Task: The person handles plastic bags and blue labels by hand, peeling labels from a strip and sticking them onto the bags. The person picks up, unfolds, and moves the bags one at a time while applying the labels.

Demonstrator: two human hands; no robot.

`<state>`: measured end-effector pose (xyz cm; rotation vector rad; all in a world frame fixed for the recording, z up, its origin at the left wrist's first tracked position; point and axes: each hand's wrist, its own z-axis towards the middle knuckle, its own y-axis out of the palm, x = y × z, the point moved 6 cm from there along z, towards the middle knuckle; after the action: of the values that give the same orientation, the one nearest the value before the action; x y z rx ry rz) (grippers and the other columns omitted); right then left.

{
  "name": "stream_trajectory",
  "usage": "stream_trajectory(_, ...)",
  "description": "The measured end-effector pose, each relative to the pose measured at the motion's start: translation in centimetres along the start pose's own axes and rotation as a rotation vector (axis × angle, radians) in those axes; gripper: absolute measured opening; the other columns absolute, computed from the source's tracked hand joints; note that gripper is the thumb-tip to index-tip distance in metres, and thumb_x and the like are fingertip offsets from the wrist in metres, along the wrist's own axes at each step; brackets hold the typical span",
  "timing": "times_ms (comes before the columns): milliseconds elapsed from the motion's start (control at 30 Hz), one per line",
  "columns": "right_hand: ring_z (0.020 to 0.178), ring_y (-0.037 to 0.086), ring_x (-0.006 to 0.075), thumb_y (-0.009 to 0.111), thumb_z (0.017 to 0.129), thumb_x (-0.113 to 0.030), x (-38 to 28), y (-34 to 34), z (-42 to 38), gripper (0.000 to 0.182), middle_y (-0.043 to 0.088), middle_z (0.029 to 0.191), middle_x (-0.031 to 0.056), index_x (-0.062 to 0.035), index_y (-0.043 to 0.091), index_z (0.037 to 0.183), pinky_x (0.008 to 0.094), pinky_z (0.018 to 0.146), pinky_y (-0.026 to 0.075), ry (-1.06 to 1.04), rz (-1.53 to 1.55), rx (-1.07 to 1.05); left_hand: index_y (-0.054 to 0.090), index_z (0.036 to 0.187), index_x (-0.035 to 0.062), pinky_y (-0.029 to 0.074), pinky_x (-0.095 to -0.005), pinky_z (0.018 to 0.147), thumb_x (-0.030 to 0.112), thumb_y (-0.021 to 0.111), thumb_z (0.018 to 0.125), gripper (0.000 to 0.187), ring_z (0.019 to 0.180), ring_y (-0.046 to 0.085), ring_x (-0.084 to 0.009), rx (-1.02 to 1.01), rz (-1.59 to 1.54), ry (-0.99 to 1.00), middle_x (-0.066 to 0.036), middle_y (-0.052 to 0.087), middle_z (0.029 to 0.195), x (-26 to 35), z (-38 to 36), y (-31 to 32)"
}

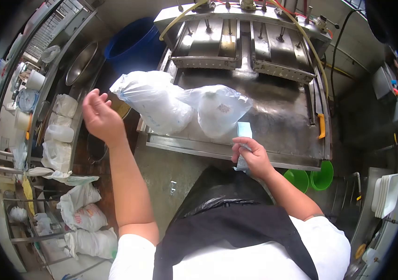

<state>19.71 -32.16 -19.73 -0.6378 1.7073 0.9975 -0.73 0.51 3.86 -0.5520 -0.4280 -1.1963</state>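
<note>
My right hand (252, 157) is closed round a pale blue, folded strip (244, 130), perhaps cloth or paper; its kind is not clear. The strip sticks out above and below my fingers, at the front edge of the steel worktable (283, 135). My left hand (102, 117) is raised to the left of the table, empty, with its fingers loosely bent and apart. Between my hands, two full, clear plastic bags with whitish contents stand on the table: a larger bag (161, 105) on the left and a smaller bag (220, 109) on the right, touching each other.
A knife with a yellow handle (321, 126) lies at the table's right edge. Steel press-like equipment (245, 42) spans the back. A blue barrel (133, 44) stands behind left, green buckets (321, 176) below right. Shelves with white bags (87, 214) line the left.
</note>
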Motion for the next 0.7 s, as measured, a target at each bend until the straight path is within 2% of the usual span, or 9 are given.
stream_trajectory(67,0.083,0.069,0.0143,0.05,0.104,0.003,-0.3,1.1,-0.2,0.032,0.064,0.103,0.0038,-0.0023,0.066,0.131,0.0306,0.082,0.055,-0.012,-0.043,-0.05,0.071,0.119,0.0014,0.06,-0.0362,0.083,0.025,0.058,0.111,0.028,0.095,0.074,-0.0207,-0.13,-0.075,-0.164,-0.011,0.076,0.111,-0.6,1.3,0.4)
stream_trajectory(100,0.083,0.069,0.0143,0.05,0.104,0.003,-0.3,1.8,-0.5,0.032,0.064,0.103,0.0038,-0.0023,0.066,0.131,0.0306,0.082,0.055,-0.021,-0.054,-0.045,0.065,0.134,0.0021,0.06,-0.0316,0.089,0.034,0.062,0.11,0.04,0.111,0.071,-0.0203,-0.274,-0.015,-0.03,-0.012,0.072,0.129,-1.9,1.4,1.2)
stream_trajectory(167,0.081,0.068,0.0145,0.05,0.104,0.003,-0.4,3.2,-0.1,0.031,0.063,0.102,0.0043,-0.0018,0.067,0.129,0.0309,0.08,0.055,-0.07,-0.063,0.021,0.063,0.14,0.0028,0.058,-0.0346,0.094,0.037,0.071,0.104,0.051,0.118,0.068,-0.0235,-0.355,-0.048,0.067,-0.013,0.07,0.134,-0.2,-0.1,2.2)
stream_trajectory(233,0.079,0.067,0.0146,0.051,0.104,0.002,-0.1,4.6,0.0,0.03,0.063,0.102,0.0049,-0.0015,0.067,0.129,0.0311,0.078,0.056,-0.088,-0.046,0.039,0.064,0.138,0.0024,0.057,-0.039,0.093,0.03,0.077,0.1,0.048,0.108,0.073,-0.0292,-0.516,0.156,0.108,-0.018,0.075,0.122,-0.9,-0.7,3.3)
stream_trajectory(300,0.078,0.067,0.0145,0.052,0.104,0.002,0.0,6.1,0.5,0.031,0.064,0.104,0.006,-0.0009,0.065,0.131,0.0309,0.076,0.056,-0.108,-0.016,0.054,0.069,0.128,0.002,0.056,-0.0417,0.088,0.025,0.072,0.101,0.035,0.102,0.074,-0.0361,-0.463,0.083,-0.041,-0.024,0.074,0.115,-1.4,1.4,2.4)
stream_trajectory(367,0.077,0.066,0.0134,0.054,0.104,0.0,-0.4,7.4,0.5,0.03,0.064,0.104,0.006,-0.0006,0.064,0.132,0.03,0.074,0.056,-0.117,-0.024,0.074,0.071,0.117,0.0014,0.057,-0.0425,0.081,0.022,0.068,0.104,0.024,0.091,0.074,-0.0336,-0.082,0.044,0.196,-0.02,0.075,0.106,-0.3,5.0,-0.5)
stream_trajectory(433,0.075,0.065,0.0124,0.055,0.105,-0.002,-0.6,8.5,-0.2,0.029,0.065,0.103,0.006,-0.0002,0.063,0.133,0.0292,0.072,0.056,-0.117,-0.036,0.102,0.072,0.11,0.0004,0.057,-0.0353,0.08,0.026,0.065,0.108,0.026,0.087,0.071,-0.017,0.058,-0.383,-0.005,-0.01,0.077,0.099,-0.6,6.7,-2.1)
stream_trajectory(533,0.069,0.063,0.0082,0.063,0.106,-0.011,-0.2,9.3,-0.3,0.03,0.066,0.098,0.0039,0.0,0.062,0.134,0.0261,0.064,0.056,-0.056,-0.021,0.156,0.072,0.104,0.0014,0.053,-0.0274,0.074,0.026,0.059,0.112,0.029,0.083,0.069,-0.0154,-0.322,-0.085,-0.013,-0.009,0.076,0.093,-1.5,6.1,-0.5)
stream_trajectory(700,0.07,0.062,0.0073,0.066,0.106,-0.017,-1.7,11.5,-0.2,0.033,0.067,0.101,0.0028,-0.0002,0.062,0.135,0.0257,0.067,0.056,-0.079,-0.044,0.187,0.068,0.102,0.003,0.053,-0.0307,0.071,0.033,0.058,0.112,0.034,0.076,0.068,-0.0172,-0.065,-0.829,-0.337,-0.009,0.074,0.088,-1.7,5.0,-4.2)
